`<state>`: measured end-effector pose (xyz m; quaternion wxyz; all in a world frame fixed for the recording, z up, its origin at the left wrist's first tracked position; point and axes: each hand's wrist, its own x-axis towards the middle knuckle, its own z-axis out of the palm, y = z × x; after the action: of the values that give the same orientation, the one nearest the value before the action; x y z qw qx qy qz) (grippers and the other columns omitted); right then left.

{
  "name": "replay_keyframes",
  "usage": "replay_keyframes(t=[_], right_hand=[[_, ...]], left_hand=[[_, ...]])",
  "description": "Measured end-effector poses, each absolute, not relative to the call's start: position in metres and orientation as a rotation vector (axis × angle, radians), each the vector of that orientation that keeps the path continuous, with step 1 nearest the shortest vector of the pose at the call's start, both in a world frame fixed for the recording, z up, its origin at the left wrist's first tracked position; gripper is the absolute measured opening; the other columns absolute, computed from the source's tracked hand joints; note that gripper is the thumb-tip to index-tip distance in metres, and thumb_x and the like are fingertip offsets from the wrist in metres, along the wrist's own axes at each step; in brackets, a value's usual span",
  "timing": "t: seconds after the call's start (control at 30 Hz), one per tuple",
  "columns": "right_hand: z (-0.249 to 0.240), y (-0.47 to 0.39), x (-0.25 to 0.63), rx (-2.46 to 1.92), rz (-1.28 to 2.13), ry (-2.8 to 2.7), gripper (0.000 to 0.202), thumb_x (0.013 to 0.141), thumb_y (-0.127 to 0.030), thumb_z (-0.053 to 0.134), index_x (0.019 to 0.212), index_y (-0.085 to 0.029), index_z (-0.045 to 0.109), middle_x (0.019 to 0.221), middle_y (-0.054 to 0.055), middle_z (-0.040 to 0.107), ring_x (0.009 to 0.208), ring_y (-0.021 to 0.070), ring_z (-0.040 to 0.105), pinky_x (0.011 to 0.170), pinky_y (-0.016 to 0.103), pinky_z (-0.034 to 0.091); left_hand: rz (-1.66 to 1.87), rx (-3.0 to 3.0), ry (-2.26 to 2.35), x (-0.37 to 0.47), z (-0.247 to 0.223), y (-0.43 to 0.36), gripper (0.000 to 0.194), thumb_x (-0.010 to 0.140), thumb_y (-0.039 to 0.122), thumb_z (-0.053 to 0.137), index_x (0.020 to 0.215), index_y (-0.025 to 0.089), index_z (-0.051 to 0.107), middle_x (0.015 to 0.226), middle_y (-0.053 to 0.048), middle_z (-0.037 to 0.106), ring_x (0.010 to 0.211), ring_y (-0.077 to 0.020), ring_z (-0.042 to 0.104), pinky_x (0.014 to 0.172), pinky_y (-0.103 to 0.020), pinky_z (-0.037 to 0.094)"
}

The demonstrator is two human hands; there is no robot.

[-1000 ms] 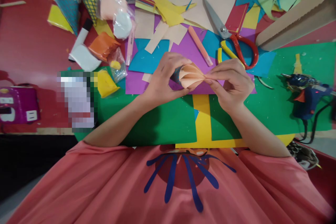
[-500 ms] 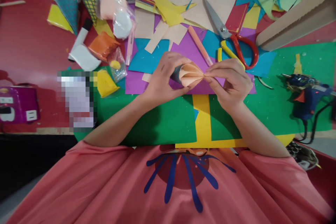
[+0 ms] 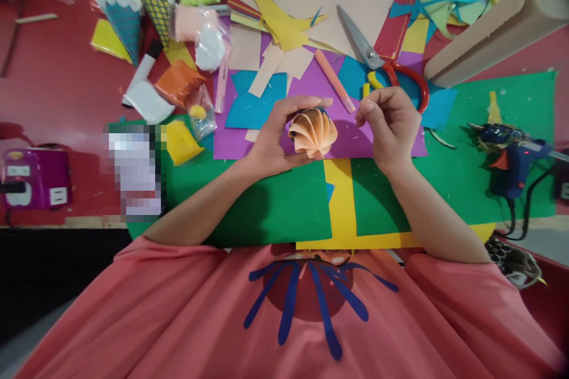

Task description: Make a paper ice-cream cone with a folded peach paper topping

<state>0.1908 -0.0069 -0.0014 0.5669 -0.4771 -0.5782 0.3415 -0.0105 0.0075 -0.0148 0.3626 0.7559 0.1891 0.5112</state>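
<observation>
My left hand point(image 3: 271, 141) is wrapped round a pleated peach paper piece point(image 3: 315, 132). Its folded segments fan out in a dome that faces me, gathered at the lower front. A dark blue edge shows behind it, and the rest is hidden by the fingers. My right hand point(image 3: 393, 127) hovers to the right of it, apart from the paper. Thumb and forefinger are pressed together there, and I see nothing between them. Just beyond the right hand lie large scissors point(image 3: 371, 59) with red and yellow handles. A peach marker point(image 3: 334, 81) rests on purple paper between the hands.
A blue glue gun point(image 3: 518, 163) stands at the right on green sheet point(image 3: 457, 183). Paper ice cream cones point(image 3: 124, 26) and clay packets point(image 3: 180, 83) lie at the upper left. A phone point(image 3: 137, 172) is at the left. A beige roll point(image 3: 493, 32) and paper scraps lie at the back right.
My right hand has let go of the pleated paper's tip and drawn slightly away. The left hand has turned the piece so its pleated top faces me.
</observation>
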Motion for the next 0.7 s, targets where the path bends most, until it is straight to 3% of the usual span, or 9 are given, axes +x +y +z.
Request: replay_keyframes(t=[0.2, 0.27, 0.33, 0.43, 0.5, 0.6, 0.7], right_hand=[[0.0, -0.011, 0.19, -1.111, 0.885, -1.431, 0.039, 0.091, -0.051, 0.051, 0.063, -0.024, 0.047, 0.051, -0.006, 0.049, 0.044, 0.0086, 0.046, 0.046, 0.026, 0.04], [0.0, -0.011, 0.191, -1.102, 0.842, -1.443, 0.048, 0.094, -0.047, 0.046, 0.054, -0.022, 0.043, 0.046, -0.005, 0.045, 0.042, 0.0078, 0.043, 0.047, 0.026, 0.038], [-0.001, -0.01, 0.193, -1.068, 0.748, -1.462, 0.053, 0.095, -0.047, 0.044, 0.049, -0.021, 0.043, 0.048, -0.004, 0.049, 0.049, 0.0091, 0.05, 0.055, 0.028, 0.043], [-0.002, -0.009, 0.192, -1.04, 0.729, -1.547, 0.034, 0.09, -0.05, 0.052, 0.07, -0.023, 0.06, 0.075, 0.0, 0.063, 0.071, 0.0128, 0.06, 0.068, 0.031, 0.05], [-0.005, -0.011, 0.188, -1.054, 0.899, -1.609, 0.029, 0.082, -0.051, 0.064, 0.096, -0.026, 0.06, 0.087, 0.0, 0.065, 0.069, 0.0115, 0.06, 0.061, 0.028, 0.051], [-0.012, -0.017, 0.18, -1.06, 1.146, -1.607, 0.046, 0.076, -0.048, 0.071, 0.111, -0.026, 0.05, 0.079, -0.004, 0.062, 0.057, 0.0084, 0.056, 0.047, 0.023, 0.046], [-0.017, -0.022, 0.175, -1.062, 1.29, -1.525, 0.052, 0.077, -0.047, 0.07, 0.116, -0.027, 0.043, 0.077, -0.006, 0.061, 0.052, 0.0075, 0.055, 0.043, 0.022, 0.044]], left_hand=[[1.213, 1.929, 0.568, -0.013, -0.024, 0.011, 0.074, 0.069, 0.032, 0.081, 0.132, 0.036, 0.043, 0.13, -0.003, 0.055, 0.122, -0.0243, 0.055, 0.102, -0.042, 0.047], [1.203, 1.872, 0.622, -0.013, -0.025, 0.012, 0.069, 0.068, 0.037, 0.081, 0.128, 0.033, 0.047, 0.127, -0.004, 0.055, 0.119, -0.0242, 0.056, 0.103, -0.043, 0.045], [1.121, 1.71, 0.729, -0.012, -0.025, 0.014, 0.063, 0.068, 0.045, 0.078, 0.123, 0.03, 0.051, 0.124, -0.005, 0.057, 0.114, -0.0237, 0.058, 0.1, -0.043, 0.047], [1.007, 1.441, 0.767, -0.011, -0.024, 0.016, 0.064, 0.065, 0.053, 0.077, 0.119, 0.027, 0.053, 0.118, -0.006, 0.06, 0.107, -0.0237, 0.061, 0.093, -0.041, 0.049], [0.945, 1.344, 0.757, -0.01, -0.024, 0.016, 0.065, 0.064, 0.053, 0.078, 0.117, 0.025, 0.054, 0.114, -0.006, 0.063, 0.107, -0.0247, 0.061, 0.093, -0.04, 0.049], [0.884, 1.302, 0.758, -0.009, -0.023, 0.013, 0.062, 0.065, 0.053, 0.077, 0.115, 0.022, 0.056, 0.114, -0.007, 0.064, 0.111, -0.0261, 0.06, 0.097, -0.041, 0.048], [0.873, 1.269, 0.744, -0.007, -0.02, 0.01, 0.06, 0.07, 0.06, 0.069, 0.115, 0.022, 0.058, 0.116, -0.007, 0.064, 0.113, -0.0263, 0.06, 0.099, -0.04, 0.047]])
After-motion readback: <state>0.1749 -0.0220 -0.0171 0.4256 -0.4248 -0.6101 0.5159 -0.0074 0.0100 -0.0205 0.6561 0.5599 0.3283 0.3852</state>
